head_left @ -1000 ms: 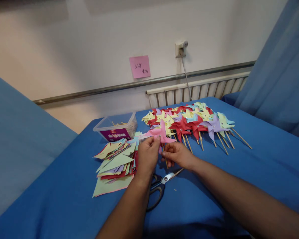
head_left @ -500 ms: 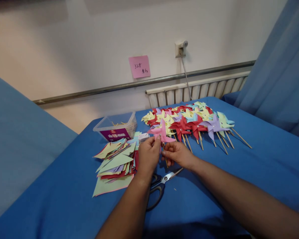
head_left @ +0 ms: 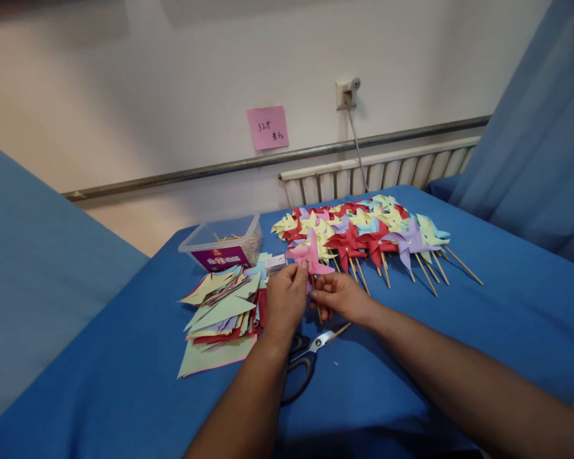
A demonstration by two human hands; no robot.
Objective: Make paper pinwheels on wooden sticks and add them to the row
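A pink paper pinwheel (head_left: 312, 256) on a thin wooden stick is held up between my two hands. My left hand (head_left: 288, 293) pinches it near the centre of the blades, its thumb close to the middle. The fingers of my right hand (head_left: 337, 296) are closed round the stick just below the blades. The lower end of the stick shows under the right fingers. Beneath my hands lie dark-handled scissors (head_left: 310, 354) on the blue cloth, partly covered by my left forearm. Right behind the held pinwheel, several finished pinwheels (head_left: 349, 242) in red, yellow, purple and green lie in rows.
Left of my hands is a stack of coloured paper pieces (head_left: 222, 315). Behind it stands a clear plastic box (head_left: 229, 229) with wooden sticks inside, and a small box (head_left: 274, 262) is near it. A radiator (head_left: 382, 172) and wall stand beyond the blue-covered table (head_left: 138, 376).
The pink pinwheel's blades have turned slightly, and my left thumb has shifted a little up at its centre. My right hand has hardly moved.
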